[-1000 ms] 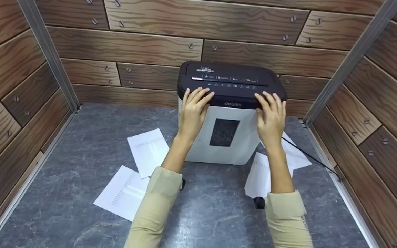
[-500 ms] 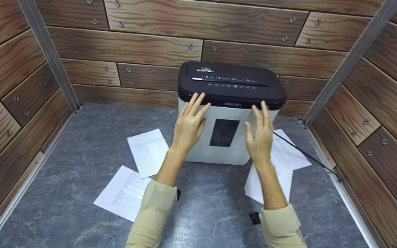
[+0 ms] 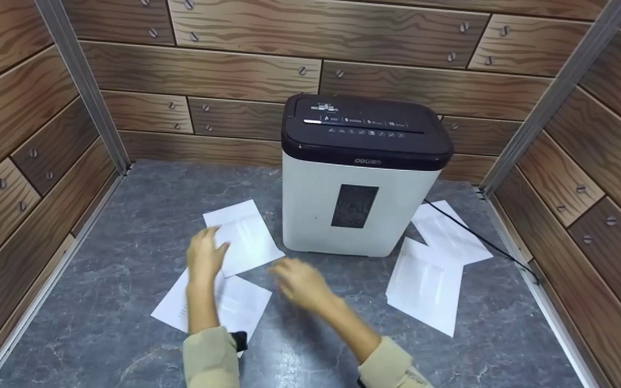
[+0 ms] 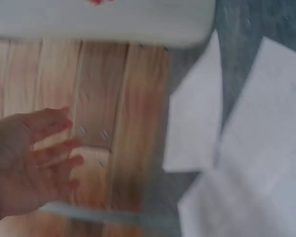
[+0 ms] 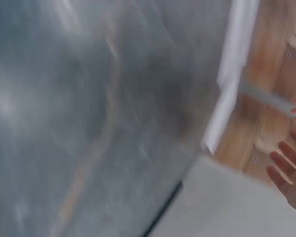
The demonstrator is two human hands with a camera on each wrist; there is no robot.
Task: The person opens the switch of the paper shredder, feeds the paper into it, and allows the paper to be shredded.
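Wood-patterned plank walls (image 3: 235, 70), slotted screw heads (image 3: 153, 32), grey metal corner posts (image 3: 83, 86), grey marbled tabletop (image 3: 127, 231)
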